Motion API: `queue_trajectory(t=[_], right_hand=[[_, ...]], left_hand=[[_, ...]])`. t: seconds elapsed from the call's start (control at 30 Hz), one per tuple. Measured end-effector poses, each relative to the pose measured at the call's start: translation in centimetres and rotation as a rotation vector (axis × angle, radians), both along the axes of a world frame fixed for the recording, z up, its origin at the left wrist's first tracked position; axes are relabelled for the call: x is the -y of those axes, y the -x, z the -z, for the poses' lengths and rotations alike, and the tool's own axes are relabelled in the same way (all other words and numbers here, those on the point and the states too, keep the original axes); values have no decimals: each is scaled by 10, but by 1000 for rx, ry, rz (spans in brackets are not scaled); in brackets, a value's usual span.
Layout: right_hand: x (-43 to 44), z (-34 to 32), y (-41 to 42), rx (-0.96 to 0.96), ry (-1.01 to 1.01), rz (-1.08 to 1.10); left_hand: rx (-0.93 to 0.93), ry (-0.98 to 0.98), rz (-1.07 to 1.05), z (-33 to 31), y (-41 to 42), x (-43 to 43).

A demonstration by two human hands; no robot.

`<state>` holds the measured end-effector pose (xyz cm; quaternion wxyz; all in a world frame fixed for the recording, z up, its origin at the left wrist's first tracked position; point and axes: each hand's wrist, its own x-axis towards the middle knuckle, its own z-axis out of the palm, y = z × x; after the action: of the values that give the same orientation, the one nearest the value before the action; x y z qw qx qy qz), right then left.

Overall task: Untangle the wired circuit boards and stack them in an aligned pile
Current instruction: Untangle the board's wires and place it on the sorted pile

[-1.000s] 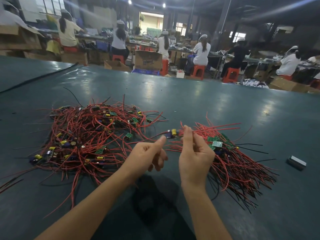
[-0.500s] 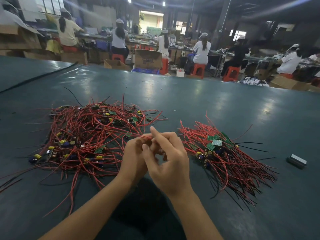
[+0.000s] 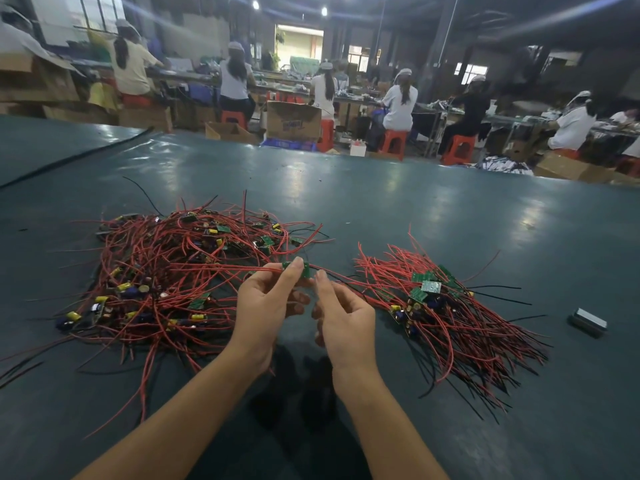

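**Left hand (image 3: 266, 303) pinches a board, right hand (image 3: 344, 318) close alongside**

The left hand has thumb and fingers closed on one small green circuit board (image 3: 305, 270), held up above the dark green table (image 3: 415, 209), right between the two heaps. Red leads run from that board out to the left, across the tangled heap (image 3: 173, 271). The right hand has its index finger raised, tip just beside the board where a thin wire passes, and its other fingers curled (whether it actually grips that wire, I cannot tell). On the right lies the sorted pile (image 3: 433, 299), its boards bunched together and its wires fanning toward the near right. A small grey metal block (image 3: 588, 322) sits well apart, further right. Beyond the table, people sit on red stools at benches.
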<state>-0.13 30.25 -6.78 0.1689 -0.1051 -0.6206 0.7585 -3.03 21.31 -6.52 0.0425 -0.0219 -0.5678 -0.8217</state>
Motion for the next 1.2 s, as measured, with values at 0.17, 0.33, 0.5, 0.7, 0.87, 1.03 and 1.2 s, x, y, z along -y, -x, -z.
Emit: queue_trajectory(t=[0.17,0.33,0.5,0.7,0.87,1.03,1.2], right_hand=[[2,-1,3,29,171,51],[-2,3,7,30,267,109],[-8,1,11,55,291,139],[-39,-5,16,70,418,270],[-59,-6,17,15,455,332],[-56,-3,17,-125,209,411],[-49,-1,18,-220,173,445]], left_hand=[[-4,31,126,1,-4,-6],[-43,113,136,3,-5,-8],[-39,102,158,3,-4,-9],[-47,75,154,3,2,-4],[-78,79,178,1,3,0],[-47,41,146,2,7,4],[-67,40,156,0,8,6]])
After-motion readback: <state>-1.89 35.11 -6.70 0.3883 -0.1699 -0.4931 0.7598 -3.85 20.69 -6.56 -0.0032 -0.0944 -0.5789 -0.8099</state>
